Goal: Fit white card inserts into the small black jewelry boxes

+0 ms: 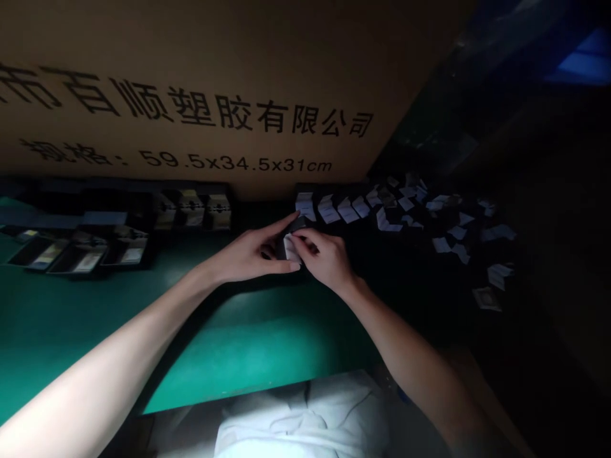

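Note:
My left hand [255, 254] is wrapped around a small dark box [301, 224], thumb and fingers on its opposite sides. A folded white paper slip [290, 247] shows at the box's near face. The fingertips of my right hand [324, 254] pinch the slip's edge against the box. Part of the box is hidden behind my fingers. Just beyond my hands stands a row of folded white slips [327, 208]. To the left, several dark open boxes [128, 248] with pale and yellowish contents sit on the green tabletop [258, 337].
A large brown carton [200, 57] with black printed characters rises along the back of the table. Loose white slips [442, 245] lie scattered at the right, in dim light. More dark boxes [191, 210] line the carton's foot. Pale cloth [305, 416] lies below the table's near edge.

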### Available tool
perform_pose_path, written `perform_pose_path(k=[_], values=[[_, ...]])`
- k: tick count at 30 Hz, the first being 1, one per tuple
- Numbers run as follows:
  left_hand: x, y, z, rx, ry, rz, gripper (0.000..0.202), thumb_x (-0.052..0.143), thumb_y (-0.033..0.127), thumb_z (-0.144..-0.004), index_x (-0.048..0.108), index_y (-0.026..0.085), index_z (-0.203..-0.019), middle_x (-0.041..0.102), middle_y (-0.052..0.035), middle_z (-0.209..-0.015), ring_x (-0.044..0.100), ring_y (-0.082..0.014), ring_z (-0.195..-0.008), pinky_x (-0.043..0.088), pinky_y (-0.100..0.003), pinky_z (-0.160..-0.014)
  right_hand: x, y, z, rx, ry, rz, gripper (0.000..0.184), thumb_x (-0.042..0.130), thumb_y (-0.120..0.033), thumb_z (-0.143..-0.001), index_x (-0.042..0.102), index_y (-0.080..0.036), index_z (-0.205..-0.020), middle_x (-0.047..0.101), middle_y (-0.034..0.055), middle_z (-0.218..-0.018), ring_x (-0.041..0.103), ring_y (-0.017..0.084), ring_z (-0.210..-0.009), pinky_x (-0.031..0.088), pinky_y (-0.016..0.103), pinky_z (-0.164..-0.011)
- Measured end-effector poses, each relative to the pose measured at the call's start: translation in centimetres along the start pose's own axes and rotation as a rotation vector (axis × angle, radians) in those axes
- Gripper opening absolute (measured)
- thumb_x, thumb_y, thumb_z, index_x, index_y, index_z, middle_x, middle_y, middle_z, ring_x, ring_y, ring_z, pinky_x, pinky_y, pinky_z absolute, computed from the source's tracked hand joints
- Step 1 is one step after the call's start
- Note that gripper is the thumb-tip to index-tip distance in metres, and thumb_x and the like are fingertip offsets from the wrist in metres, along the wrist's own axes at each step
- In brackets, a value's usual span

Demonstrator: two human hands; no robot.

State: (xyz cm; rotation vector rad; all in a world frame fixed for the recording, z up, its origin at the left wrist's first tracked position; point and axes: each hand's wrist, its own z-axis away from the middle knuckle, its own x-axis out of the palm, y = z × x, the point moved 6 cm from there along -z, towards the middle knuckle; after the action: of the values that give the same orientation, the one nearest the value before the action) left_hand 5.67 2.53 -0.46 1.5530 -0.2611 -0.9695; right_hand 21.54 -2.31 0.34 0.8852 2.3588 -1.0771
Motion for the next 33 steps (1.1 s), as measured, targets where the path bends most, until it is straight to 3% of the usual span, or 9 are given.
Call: perform_pose_path(k=[5, 9, 11, 15, 17, 21, 24, 28, 33], values=[[-0.1, -0.3, 0.1, 0.017, 0.025, 0.106, 0.101, 0.073, 0.061, -0.087, 0.027, 0.026, -0.17, 0.072, -0.0132, -0.135, 0.073, -0.0207, -0.089, 0.061, -0.03, -0.08, -1.8, -0.5, -0.2, 0.018, 0.045, 0.075, 0.018, 0.061, -0.034, -0.102, 0.075, -0.024, -0.096, 0.078, -0.0004, -0.076, 0.069, 0.012, -0.059, 0.052, 0.022, -0.059], [-0.4, -0.7, 0.1, 0.003, 0.095, 0.27, 0.089, 0.051, 0.069, -0.098, 0.03, 0.02, -0.169, 0.068, -0.0191, -0.139, 0.071, -0.0187, -0.082, 0.061, -0.034, -0.079, -6.6, 0.7, -0.5, 0.063, 0.195, 0.215, 0.017, 0.062, -0.038, -0.101, 0.072, -0.025, -0.097, 0.077, 0.0008, -0.078, 0.07, 0.015, -0.064, 0.054, 0.025, -0.064], [-0.4, -0.9, 0.1, -0.013, 0.106, 0.29, 0.085, 0.049, 0.069, -0.098, 0.036, 0.019, -0.166, 0.068, -0.0195, -0.138, 0.071, -0.0192, -0.083, 0.061, -0.035, -0.08, -9.9, 2.7, -0.6, 0.139, 0.24, 0.313, 0.017, 0.062, -0.038, -0.099, 0.07, -0.024, -0.097, 0.076, 0.0024, -0.08, 0.07, 0.017, -0.068, 0.054, 0.027, -0.065], [-0.3, -0.6, 0.1, -0.023, 0.093, 0.228, 0.078, 0.053, 0.069, -0.097, 0.052, 0.019, -0.156, 0.074, -0.0159, -0.126, 0.07, -0.0187, -0.081, 0.059, -0.035, -0.08, -16.9, 9.3, -0.9, 0.438, 0.146, 0.526, 0.013, 0.062, -0.026, -0.095, 0.068, -0.02, -0.105, 0.075, 0.008, -0.093, 0.07, 0.021, -0.083, 0.053, 0.033, -0.08], [-0.2, -0.3, 0.1, -0.03, 0.084, 0.192, 0.075, 0.055, 0.069, -0.096, 0.058, 0.018, -0.15, 0.076, -0.0138, -0.121, 0.07, -0.0185, -0.08, 0.058, -0.035, -0.08, -20.5, 12.8, -0.7, 0.649, 0.101, 0.634, 0.02, 0.061, -0.014, -0.089, 0.068, -0.02, -0.106, 0.075, 0.0106, -0.097, 0.069, 0.022, -0.087, 0.051, 0.034, -0.081], [-0.2, -0.1, 0.1, -0.037, 0.072, 0.167, 0.068, 0.058, 0.066, -0.095, 0.065, 0.017, -0.142, 0.078, -0.0116, -0.115, 0.071, -0.0182, -0.079, 0.057, -0.034, -0.078, -25.8, 17.4, -0.5, 0.876, 0.061, 0.741, 0.035, 0.062, -0.008, -0.078, 0.069, -0.022, -0.11, 0.074, 0.0122, -0.105, 0.068, 0.025, -0.099, 0.051, 0.037, -0.088], [-0.2, -0.1, 0.1, -0.04, 0.07, 0.159, 0.061, 0.06, 0.061, -0.095, 0.068, 0.016, -0.136, 0.079, -0.01, -0.11, 0.071, -0.0176, -0.078, 0.057, -0.032, -0.077, -27.3, 19.4, -0.4, 0.955, 0.0, 0.695, 0.036, 0.06, -0.007, -0.069, 0.072, -0.024, -0.099, 0.074, 0.0093, -0.101, 0.069, 0.027, -0.098, 0.053, 0.04, -0.093], [-0.1, -0.3, 0.0, -0.032, 0.101, 0.171, 0.048, 0.059, 0.052, -0.096, 0.074, 0.015, -0.123, 0.079, -0.0091, -0.101, 0.07, -0.0152, -0.071, 0.057, -0.029, -0.069, -27.6, 20.6, -0.4, 0.998, -0.057, 0.605, 0.027, 0.058, -0.008, -0.065, 0.074, -0.023, -0.081, 0.077, 0.0071, -0.104, 0.072, 0.026, -0.106, 0.052, 0.041, -0.103], [-1.1, -0.1, 0.3, 0.039, 0.297, 0.003, 0.043, 0.052, 0.05, -0.099, 0.077, 0.015, -0.098, 0.076, -0.006, -0.083, 0.064, -0.0134, -0.061, 0.049, -0.025, -0.058, -28.3, 21.4, -0.3, 1.041, -0.047, 0.673, 0.02, 0.057, -0.01, -0.067, 0.069, -0.023, -0.075, 0.077, 0.0071, -0.11, 0.07, 0.029, -0.117, 0.049, 0.044, -0.112]])
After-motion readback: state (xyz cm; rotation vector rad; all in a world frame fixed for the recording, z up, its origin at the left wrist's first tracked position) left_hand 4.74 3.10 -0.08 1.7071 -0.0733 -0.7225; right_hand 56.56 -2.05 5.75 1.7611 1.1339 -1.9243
